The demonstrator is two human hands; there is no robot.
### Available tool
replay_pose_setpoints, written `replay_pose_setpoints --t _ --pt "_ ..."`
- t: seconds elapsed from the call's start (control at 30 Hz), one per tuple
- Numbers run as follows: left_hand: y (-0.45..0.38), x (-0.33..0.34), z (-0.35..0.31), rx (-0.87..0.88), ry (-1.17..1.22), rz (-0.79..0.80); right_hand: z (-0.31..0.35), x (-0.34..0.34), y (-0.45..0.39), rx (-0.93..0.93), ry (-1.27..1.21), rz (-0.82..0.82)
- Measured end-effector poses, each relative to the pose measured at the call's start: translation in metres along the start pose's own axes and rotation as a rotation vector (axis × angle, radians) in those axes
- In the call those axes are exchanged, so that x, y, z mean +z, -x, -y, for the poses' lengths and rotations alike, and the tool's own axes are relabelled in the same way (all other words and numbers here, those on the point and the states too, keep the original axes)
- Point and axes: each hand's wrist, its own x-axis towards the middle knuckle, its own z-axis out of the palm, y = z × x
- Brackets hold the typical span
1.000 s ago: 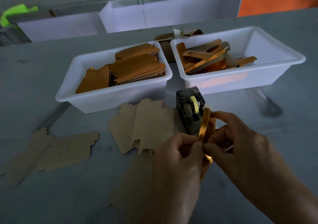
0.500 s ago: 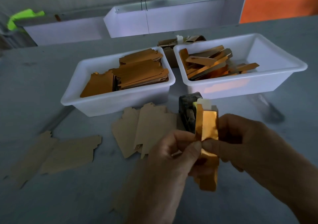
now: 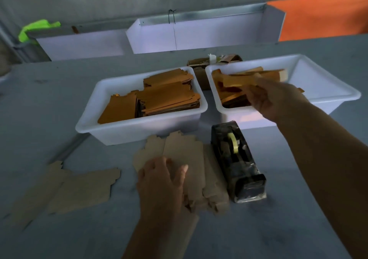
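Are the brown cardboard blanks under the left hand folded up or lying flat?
Flat: the brown cardboard blanks lie unfolded, overlapping on the grey table, the left hand resting on them.

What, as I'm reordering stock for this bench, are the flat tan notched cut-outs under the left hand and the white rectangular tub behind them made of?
Flat tan notched cut-outs under the left hand: probably thin paperboard, matte on this face; clean die-cut notches, lying flat in layers. White rectangular tub: likely moulded plastic, smooth with faint sheen; rolled rim, rounded corners.
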Motion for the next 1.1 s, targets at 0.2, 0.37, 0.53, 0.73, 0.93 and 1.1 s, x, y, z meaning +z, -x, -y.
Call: replay_pose_setpoints --t 0.2,0.37,0.53,0.73,0.93,1.1 --pt "-0.028 -0.013 0.001 -0.104 0.183 0.121 -0.008 0.001 0.051 -0.164 0.103 0.004" --pt "-0.034 -0.013 0.006 -0.234 0.404 0.231 -0.037 -0.007 0.122 -0.164 0.366 0.136" --pt "-0.021 -0.019 0.009 -0.269 0.537 0.212 -0.062 -0.014 0.152 -0.176 0.535 0.173" --pt "0.004 -0.048 0.003 -0.234 0.956 0.418 -0.085 -0.017 0.176 -0.247 0.741 0.084" --pt "0.023 -0.055 -0.007 -0.167 1.183 0.559 -0.097 -0.012 0.182 -0.191 0.667 0.146" --pt "0.035 -0.051 -0.017 -0.055 1.033 0.528 -0.103 -0.01 0.183 0.054 0.385 0.259"
